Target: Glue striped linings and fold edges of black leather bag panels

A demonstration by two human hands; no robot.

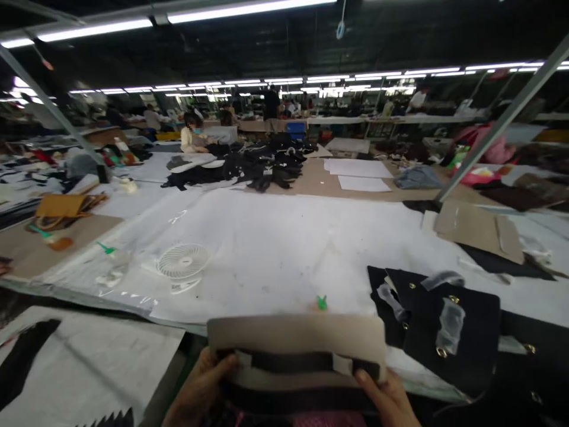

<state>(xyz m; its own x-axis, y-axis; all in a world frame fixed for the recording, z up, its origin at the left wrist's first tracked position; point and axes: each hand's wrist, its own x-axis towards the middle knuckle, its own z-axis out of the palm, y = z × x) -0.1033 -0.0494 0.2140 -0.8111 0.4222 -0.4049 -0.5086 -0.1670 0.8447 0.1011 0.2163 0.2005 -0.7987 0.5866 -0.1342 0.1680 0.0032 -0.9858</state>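
Observation:
My left hand (202, 379) and my right hand (386, 396) grip the two sides of a flat beige panel (296, 333) at the bottom of the view. A black strip (293, 362) runs across its face, with small pale patches near both ends. My thumbs press on the front; the fingers behind are mostly hidden. Just past the panel's far edge, the green tip of a bottle (322, 302) shows. To the right of my right hand lie black panels (471, 362) with gold rings and translucent wrapped handle pieces (451, 326).
A small white fan (183, 262) lies on the white-covered table (267, 249), beside a green-tipped bottle (111, 261). Black pieces (267, 163) are heaped at the far side. A mustard bag (62, 206) rests at left. A metal post (502, 121) slants at right. Co-workers sit and stand beyond.

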